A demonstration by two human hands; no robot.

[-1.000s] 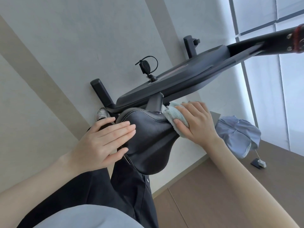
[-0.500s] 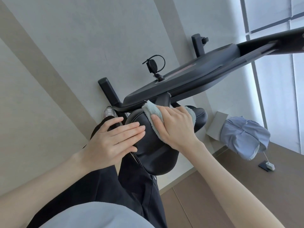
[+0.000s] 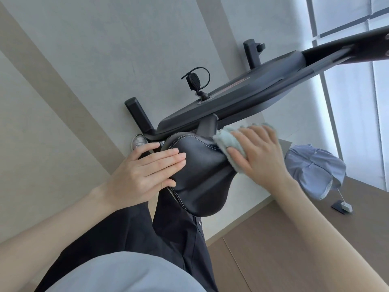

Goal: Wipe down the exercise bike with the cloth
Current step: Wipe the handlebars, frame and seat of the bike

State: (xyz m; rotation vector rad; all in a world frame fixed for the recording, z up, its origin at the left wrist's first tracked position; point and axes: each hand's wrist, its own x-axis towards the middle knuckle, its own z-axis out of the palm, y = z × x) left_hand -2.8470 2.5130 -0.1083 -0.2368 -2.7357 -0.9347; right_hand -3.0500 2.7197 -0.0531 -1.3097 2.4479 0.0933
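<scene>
1. While the pale green cloth (image 3: 229,142) is lying bunched against the right side of the black saddle (image 3: 202,175), close to the saddle's post, the right hand (image 3: 260,154) is pressing it there. Its fingers are lying nearly straight over the cloth, and the thumb is lying flat on the cloth's lower edge.
2. The saddle is sitting at the middle of the view on the exercise bike (image 3: 242,100), whose dark frame is running from behind the saddle toward the top right corner.
3. The left hand (image 3: 141,171) is resting on the saddle's left side, fingers straight and together on the leather and thumb touching the rim lower down. It is gripping nothing.
4. A pedal (image 3: 194,81) with a strap loop is sticking out of the bike's housing above the saddle, and a black base bar (image 3: 137,114) is standing on the pale floor to the left.
5. The person's black trousers (image 3: 147,228) are showing below the saddle, and a light shoe (image 3: 139,141) is peeking out just beyond the left hand's fingertips.
6. To the right of the right hand, a blue garment (image 3: 313,171) is lying by the line where the pale floor is meeting brown wood boards (image 3: 294,239). A small white block (image 3: 346,206) on a dark plate is sitting near it.
</scene>
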